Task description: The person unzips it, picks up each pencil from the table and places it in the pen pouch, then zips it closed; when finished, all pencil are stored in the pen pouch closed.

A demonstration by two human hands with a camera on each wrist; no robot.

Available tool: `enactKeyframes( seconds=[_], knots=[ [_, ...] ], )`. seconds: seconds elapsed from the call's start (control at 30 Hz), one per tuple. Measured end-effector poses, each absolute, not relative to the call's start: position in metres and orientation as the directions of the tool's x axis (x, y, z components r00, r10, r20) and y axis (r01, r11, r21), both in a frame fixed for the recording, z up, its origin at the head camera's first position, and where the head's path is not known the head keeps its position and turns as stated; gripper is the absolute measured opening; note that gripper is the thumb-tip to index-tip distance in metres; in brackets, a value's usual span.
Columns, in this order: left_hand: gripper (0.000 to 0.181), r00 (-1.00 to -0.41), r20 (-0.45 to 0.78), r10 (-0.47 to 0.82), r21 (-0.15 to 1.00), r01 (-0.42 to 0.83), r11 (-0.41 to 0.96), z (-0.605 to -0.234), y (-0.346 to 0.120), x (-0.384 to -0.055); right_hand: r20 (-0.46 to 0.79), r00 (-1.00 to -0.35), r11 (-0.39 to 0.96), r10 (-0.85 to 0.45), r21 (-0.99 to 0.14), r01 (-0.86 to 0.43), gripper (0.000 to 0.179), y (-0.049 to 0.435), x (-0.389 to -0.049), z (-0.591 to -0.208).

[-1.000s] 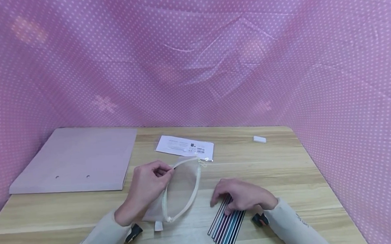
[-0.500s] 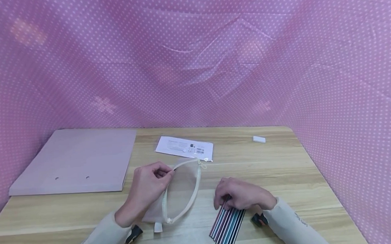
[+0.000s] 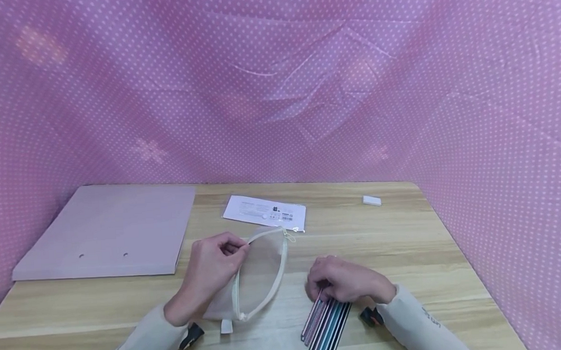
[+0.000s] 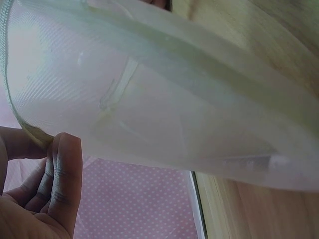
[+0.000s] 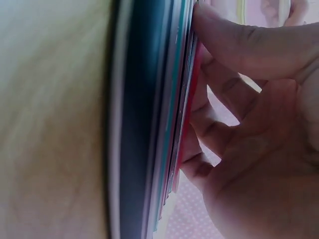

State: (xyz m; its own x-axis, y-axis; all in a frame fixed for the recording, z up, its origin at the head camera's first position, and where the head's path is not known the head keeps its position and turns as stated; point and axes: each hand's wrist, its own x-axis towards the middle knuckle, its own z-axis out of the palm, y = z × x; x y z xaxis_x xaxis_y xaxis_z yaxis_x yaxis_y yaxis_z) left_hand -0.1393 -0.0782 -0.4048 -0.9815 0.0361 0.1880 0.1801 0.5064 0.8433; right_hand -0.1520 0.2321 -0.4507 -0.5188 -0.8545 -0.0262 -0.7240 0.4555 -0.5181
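Observation:
A translucent zip pouch point(image 3: 262, 271) with cream zipper edges gapes near the middle of the table. My left hand point(image 3: 216, 263) pinches its left edge between thumb and fingers; the left wrist view shows this grip on the zipper edge point(image 4: 37, 135). To the right, a fanned row of several slim pencils point(image 3: 326, 328), in dark, teal and reddish colours, lies on the wood. My right hand point(image 3: 348, 279) is over their far ends, thumb and fingers curled about the reddish side of the row, as the right wrist view shows. The far pencil ends are hidden under that hand.
A pale pink folder-like board point(image 3: 107, 229) with two holes covers the table's left side. Behind the pouch lies a white printed packet point(image 3: 265, 213). A small white block point(image 3: 372, 200) sits at the back right. Pink dotted cloth point(image 3: 276, 90) surrounds the table point(image 3: 383, 233).
The right hand's fingers have drawn in slightly to the right and curled closer, and the left side of the pencil row has shifted right. My left hand and the pouch stay nearly still.

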Motion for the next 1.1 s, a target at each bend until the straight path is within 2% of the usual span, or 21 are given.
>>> enactKeyframes(
  seconds=[0.17, 0.27, 0.43, 0.6, 0.7, 0.87, 0.93, 1.1],
  knots=[
    [0.007, -0.982, 0.188, 0.032, 0.844, 0.178, 0.506, -0.405, -0.079, -0.14, 0.062, -0.577, 0.435, -0.814, -0.594, -0.677, 0.024, 0.23, -0.152, -0.451],
    [0.008, -0.983, 0.182, 0.031, 0.847, 0.173, 0.503, -0.404, -0.08, -0.139, 0.165, -0.644, 0.394, -0.747, -0.671, -0.629, 0.023, 0.226, -0.151, -0.452],
    [0.008, -0.981, 0.189, 0.032, 0.843, 0.179, 0.508, -0.404, -0.081, -0.139, 0.398, -0.737, 0.292, -0.546, -0.735, -0.612, 0.022, 0.217, -0.152, -0.453],
    [0.007, -0.981, 0.19, 0.031, 0.838, 0.179, 0.516, -0.404, -0.082, -0.14, 0.549, -0.772, 0.166, -0.322, -0.77, -0.617, 0.024, 0.206, -0.155, -0.452],
    [0.008, -0.98, 0.198, 0.028, 0.837, 0.184, 0.516, -0.405, -0.082, -0.14, 0.561, -0.807, 0.107, -0.185, -0.805, -0.584, 0.021, 0.199, -0.155, -0.451],
    [0.005, -0.975, 0.22, 0.02, 0.83, 0.198, 0.521, -0.407, -0.083, -0.141, 0.538, -0.843, 0.09, 0.021, -0.841, -0.534, 0.015, 0.19, -0.156, -0.449],
    [0.006, -0.976, 0.219, 0.019, 0.83, 0.197, 0.522, -0.407, -0.083, -0.142, 0.528, -0.845, 0.091, 0.081, -0.849, -0.521, 0.016, 0.186, -0.157, -0.447],
    [0.006, -0.979, 0.205, 0.016, 0.836, 0.183, 0.517, -0.406, -0.084, -0.142, 0.475, -0.862, -0.006, 0.176, -0.875, -0.484, 0.024, 0.177, -0.16, -0.443]
  ],
)
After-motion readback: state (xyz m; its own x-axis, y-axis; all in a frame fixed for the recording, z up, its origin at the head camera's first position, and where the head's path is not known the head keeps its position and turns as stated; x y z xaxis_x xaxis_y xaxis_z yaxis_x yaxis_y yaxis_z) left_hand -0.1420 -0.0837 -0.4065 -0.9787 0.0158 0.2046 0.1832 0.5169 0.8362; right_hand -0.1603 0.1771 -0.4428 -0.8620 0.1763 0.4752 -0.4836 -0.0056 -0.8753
